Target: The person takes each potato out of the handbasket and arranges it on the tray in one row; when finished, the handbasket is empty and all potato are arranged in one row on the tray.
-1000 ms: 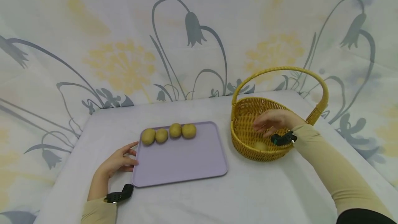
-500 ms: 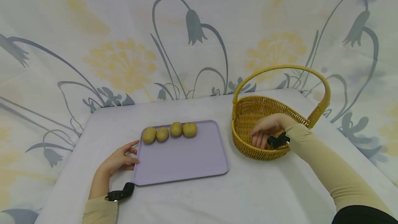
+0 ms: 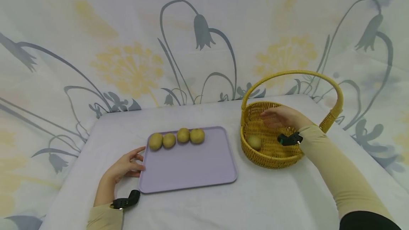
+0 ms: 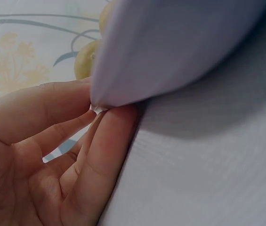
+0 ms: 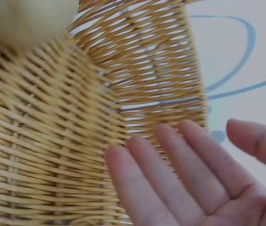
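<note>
A flat lilac tray [image 3: 188, 168] lies on the white-covered table. Along its far left edge sits a row of several roundish yellow-brown pieces [image 3: 183, 136] that look like potatoes. My left hand [image 3: 123, 168] lies beside the tray, its fingertips touching the left rim; the left wrist view shows fingertips [image 4: 118, 115] against the rim's outer side. On the right stands a yellow wicker basket [image 3: 271, 162] with a tall handle. One similar round piece [image 3: 254, 142] lies inside, at its left. Over the basket hovers my right hand [image 3: 285, 118], fingers extended, holding nothing.
The basket's arched handle [image 3: 297, 73] rises above and behind my right hand. A flower-printed cloth [image 3: 204, 45] hangs behind the table. White cloth [image 3: 236, 207] covers the tabletop in front of the tray and the basket.
My right hand dipped low into the basket, then rose and moved back. The round piece inside now lies farther left than a second ago. My left hand stays at the tray.
</note>
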`<action>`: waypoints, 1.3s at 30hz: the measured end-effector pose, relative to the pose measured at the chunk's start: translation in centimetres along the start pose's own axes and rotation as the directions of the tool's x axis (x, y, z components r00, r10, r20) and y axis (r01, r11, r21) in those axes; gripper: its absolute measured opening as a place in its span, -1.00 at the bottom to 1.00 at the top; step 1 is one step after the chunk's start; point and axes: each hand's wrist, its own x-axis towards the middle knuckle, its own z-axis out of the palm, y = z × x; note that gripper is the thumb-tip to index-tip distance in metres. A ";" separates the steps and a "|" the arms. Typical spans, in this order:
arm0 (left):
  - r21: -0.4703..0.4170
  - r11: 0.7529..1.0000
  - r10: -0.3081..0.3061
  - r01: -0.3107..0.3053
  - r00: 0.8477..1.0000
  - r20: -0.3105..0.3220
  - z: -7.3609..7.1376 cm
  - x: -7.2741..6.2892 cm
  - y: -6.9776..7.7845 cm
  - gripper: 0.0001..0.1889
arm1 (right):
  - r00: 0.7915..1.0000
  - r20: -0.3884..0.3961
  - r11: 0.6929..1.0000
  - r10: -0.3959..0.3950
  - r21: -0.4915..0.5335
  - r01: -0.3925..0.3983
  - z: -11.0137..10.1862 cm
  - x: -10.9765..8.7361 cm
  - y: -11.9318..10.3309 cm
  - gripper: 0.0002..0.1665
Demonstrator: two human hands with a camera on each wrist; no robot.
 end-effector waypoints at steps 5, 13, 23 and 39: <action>0.004 1.000 -0.003 0.003 1.000 -0.006 0.0 0.1 -0.1 -0.10 | 0.992 0.031 0.992 0.123 0.026 -0.124 0.0 0.7 1.4 -0.49; -0.004 1.000 -0.004 0.004 1.000 -0.006 -0.1 0.1 -0.2 -0.10 | 0.929 0.223 0.954 0.296 -0.124 -0.274 2.0 1.8 2.0 -0.47; 0.015 1.000 -0.005 0.005 1.000 -0.015 0.0 0.1 -0.1 -0.10 | 0.873 0.353 0.938 0.336 -0.204 -0.279 3.5 2.5 1.6 -0.87; 0.008 1.000 -0.010 0.010 1.000 -0.008 -0.1 0.1 -0.1 -0.10 | 0.926 0.282 0.953 0.251 -0.238 -0.186 3.6 2.0 0.7 -0.66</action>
